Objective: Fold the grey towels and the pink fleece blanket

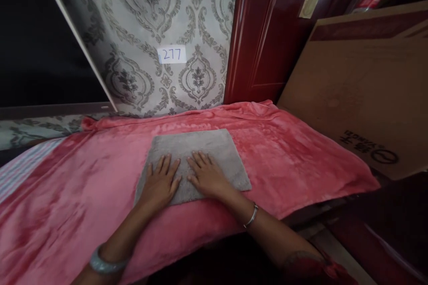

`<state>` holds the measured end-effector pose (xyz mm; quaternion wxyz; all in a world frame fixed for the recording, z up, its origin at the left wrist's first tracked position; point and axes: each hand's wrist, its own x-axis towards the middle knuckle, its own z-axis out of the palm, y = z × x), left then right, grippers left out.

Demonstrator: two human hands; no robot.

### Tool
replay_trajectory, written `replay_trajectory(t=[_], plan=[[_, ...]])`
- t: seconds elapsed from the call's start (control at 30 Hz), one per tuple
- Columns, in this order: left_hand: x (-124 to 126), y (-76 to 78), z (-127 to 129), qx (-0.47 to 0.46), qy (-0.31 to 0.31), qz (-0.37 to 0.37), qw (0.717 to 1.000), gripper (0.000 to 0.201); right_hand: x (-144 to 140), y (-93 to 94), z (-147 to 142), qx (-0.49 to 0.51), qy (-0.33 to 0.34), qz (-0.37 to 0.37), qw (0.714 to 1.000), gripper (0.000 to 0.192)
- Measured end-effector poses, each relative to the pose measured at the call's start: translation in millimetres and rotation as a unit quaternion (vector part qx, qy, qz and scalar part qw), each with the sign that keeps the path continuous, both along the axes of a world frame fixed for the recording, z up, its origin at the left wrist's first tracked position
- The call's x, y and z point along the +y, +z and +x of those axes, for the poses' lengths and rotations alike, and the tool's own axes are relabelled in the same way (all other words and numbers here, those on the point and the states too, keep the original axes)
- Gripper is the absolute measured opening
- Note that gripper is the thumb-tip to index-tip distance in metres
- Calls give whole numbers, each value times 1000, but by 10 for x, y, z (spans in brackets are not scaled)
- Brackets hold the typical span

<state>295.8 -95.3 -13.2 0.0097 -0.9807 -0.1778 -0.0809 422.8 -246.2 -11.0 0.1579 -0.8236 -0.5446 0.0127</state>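
You have both palms pressed flat on a grey towel, which lies folded into a rough rectangle near the middle of the pink blanket. Your left hand rests on its near left part and your right hand just beside it, fingers spread and straight, so neither hand grips anything; they only lie open on the cloth. The towel looks plush and matte, a plain pale grey, with its near edge running under your wrists and its far edge straight. The blanket under it is shiny and creased. Behind it stands patterned wallpaper with a paper label reading 277, and a cardboard box leans at your right.
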Motion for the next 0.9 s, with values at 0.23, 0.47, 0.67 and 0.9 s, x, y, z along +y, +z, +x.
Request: replay_trajectory(t=[0.23, 0.47, 0.67, 0.9], plan=[[64, -90, 13, -29, -21, 19, 999, 57, -796, -250, 560, 39, -163, -5, 986, 70], [52, -75, -4, -38, -13, 3, 999, 57, -1099, -569, 633, 34, -170, 93, 980, 66], [113, -50, -57, -89, 4, -42, 995, 56, -1094, -587, 697, 72, -153, 161, 972, 68], [513, 31, -176, -229, 148, -286, 918, 74, -1031, -494, 1020, 212, -170, 210, 939, 76]])
